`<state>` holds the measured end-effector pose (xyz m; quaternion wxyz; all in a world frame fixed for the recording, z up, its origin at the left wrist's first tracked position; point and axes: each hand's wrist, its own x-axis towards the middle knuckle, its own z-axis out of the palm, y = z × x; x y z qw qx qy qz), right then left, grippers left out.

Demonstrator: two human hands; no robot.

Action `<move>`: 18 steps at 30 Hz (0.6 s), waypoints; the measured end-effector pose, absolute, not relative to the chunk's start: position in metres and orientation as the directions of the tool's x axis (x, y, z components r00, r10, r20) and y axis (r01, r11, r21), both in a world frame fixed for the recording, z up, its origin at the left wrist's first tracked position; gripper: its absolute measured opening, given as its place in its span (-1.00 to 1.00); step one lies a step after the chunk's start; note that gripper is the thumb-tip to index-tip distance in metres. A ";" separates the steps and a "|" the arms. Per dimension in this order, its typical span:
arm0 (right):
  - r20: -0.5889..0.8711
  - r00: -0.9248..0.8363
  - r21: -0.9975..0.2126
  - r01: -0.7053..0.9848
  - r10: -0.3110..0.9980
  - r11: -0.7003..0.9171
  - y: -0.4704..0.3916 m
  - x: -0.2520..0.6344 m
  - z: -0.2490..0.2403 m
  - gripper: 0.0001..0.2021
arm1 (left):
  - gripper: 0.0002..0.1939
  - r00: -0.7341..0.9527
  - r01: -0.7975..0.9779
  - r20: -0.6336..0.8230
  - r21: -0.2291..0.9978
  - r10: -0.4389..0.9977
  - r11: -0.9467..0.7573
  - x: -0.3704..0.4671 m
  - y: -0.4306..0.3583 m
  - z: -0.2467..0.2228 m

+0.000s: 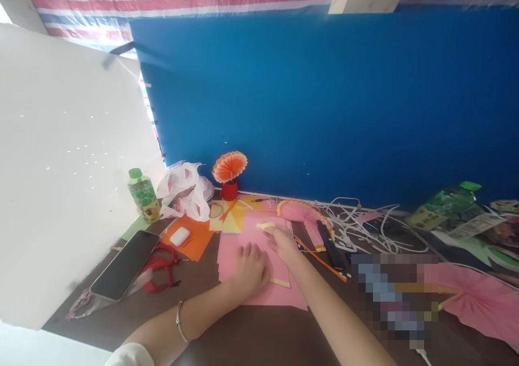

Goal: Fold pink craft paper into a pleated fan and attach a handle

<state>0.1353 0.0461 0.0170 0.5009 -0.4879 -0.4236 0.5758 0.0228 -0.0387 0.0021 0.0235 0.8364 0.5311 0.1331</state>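
Note:
Several pink paper sheets [235,236] lie stacked on the dark table. My left hand [250,271] rests on them with its fingers bent and close together; whether anything is under them is hidden. My right hand [279,240] is pinched on a small yellow strip [265,225] near the top of the pink paper. A second pale yellow strip [280,283] lies along the lower part of the sheets, just right of my left hand.
Left are a phone [125,265], red scissors [162,268], orange paper [194,239] with a white case, and a green-capped bottle [144,195]. Behind stands a paper fan flower [230,167]. Right are white cables [365,228] and pink fans [482,301].

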 end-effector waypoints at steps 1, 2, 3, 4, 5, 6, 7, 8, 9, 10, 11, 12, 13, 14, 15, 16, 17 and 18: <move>-0.161 -0.015 -0.971 -0.178 0.987 -0.161 0.043 0.137 0.020 -0.92 | -0.67 0.371 0.893 0.183 0.201 0.911 -0.404 0.025 -0.039 0.006; -0.184 -0.013 -0.964 -0.195 0.983 -0.183 0.040 0.139 0.023 -0.91 | -0.68 0.341 0.899 0.163 0.232 0.926 -0.371 0.027 -0.038 0.010; -0.203 -0.019 -0.956 -0.214 0.979 -0.203 0.037 0.142 0.027 -0.89 | -0.68 0.319 0.896 0.136 0.279 0.938 -0.345 0.028 -0.036 0.014; -0.218 -0.031 -0.947 -0.236 0.975 -0.219 0.034 0.145 0.029 -0.87 | -0.69 0.313 0.881 0.105 0.339 0.944 -0.330 0.027 -0.033 0.018; -0.237 -0.045 -0.933 -0.268 0.970 -0.240 0.031 0.149 0.031 -0.84 | -0.69 0.314 0.857 0.085 0.404 0.945 -0.321 0.024 -0.029 0.022; -0.250 -0.050 -0.922 -0.292 0.967 -0.254 0.029 0.153 0.032 -0.81 | -0.68 0.305 0.835 0.079 0.457 0.949 -0.306 0.018 -0.025 0.025; -0.260 -0.056 -0.913 -0.312 0.964 -0.264 0.027 0.157 0.033 -0.79 | -0.69 0.303 0.824 0.082 0.478 0.949 -0.304 0.011 -0.019 0.028; -0.265 -0.062 -0.906 -0.325 0.962 -0.271 0.025 0.161 0.032 -0.78 | -0.69 0.314 0.820 0.101 0.472 0.944 -0.323 0.002 -0.014 0.029; -0.267 -0.067 -0.905 -0.326 0.961 -0.274 0.024 0.164 0.031 -0.77 | -0.69 0.336 0.813 0.122 0.463 0.934 -0.353 -0.009 -0.009 0.029; -0.267 -0.072 -0.906 -0.320 0.961 -0.276 0.023 0.167 0.029 -0.76 | -0.67 0.381 0.795 0.147 0.452 0.913 -0.404 -0.020 -0.004 0.028; -0.265 -0.077 -0.911 -0.306 0.961 -0.275 0.022 0.169 0.027 -0.75 | -0.65 0.451 0.764 0.172 0.433 0.876 -0.479 -0.030 -0.001 0.026; -0.262 -0.080 -0.919 -0.282 0.962 -0.273 0.022 0.170 0.026 -0.74 | -0.64 0.534 0.724 0.177 0.411 0.827 -0.555 -0.039 0.000 0.022; -0.258 -0.080 -0.928 -0.256 0.963 -0.270 0.022 0.170 0.024 -0.73 | -0.63 0.590 0.692 0.183 0.387 0.787 -0.609 -0.045 0.000 0.018; -0.253 -0.082 -0.936 -0.232 0.964 -0.265 0.022 0.169 0.023 -0.72 | -0.60 0.620 0.678 0.194 0.356 0.760 -0.644 -0.048 -0.002 0.014; -0.248 -0.086 -0.941 -0.216 0.965 -0.261 0.022 0.168 0.022 -0.71 | -0.55 0.629 0.682 0.202 0.321 0.751 -0.657 -0.047 -0.005 0.010; -0.241 -0.095 -0.944 -0.209 0.966 -0.256 0.023 0.165 0.021 -0.69 | -0.51 0.612 0.705 0.215 0.287 0.761 -0.648 -0.044 -0.009 0.006; -0.231 -0.103 -0.946 -0.209 0.968 -0.248 0.023 0.162 0.020 -0.68 | -0.51 0.559 0.752 0.232 0.261 0.796 -0.605 -0.037 -0.015 0.003; -0.219 -0.108 -0.948 -0.212 0.970 -0.238 0.024 0.159 0.020 -0.67 | -0.52 0.521 0.788 0.227 0.241 0.823 -0.566 -0.028 -0.021 0.000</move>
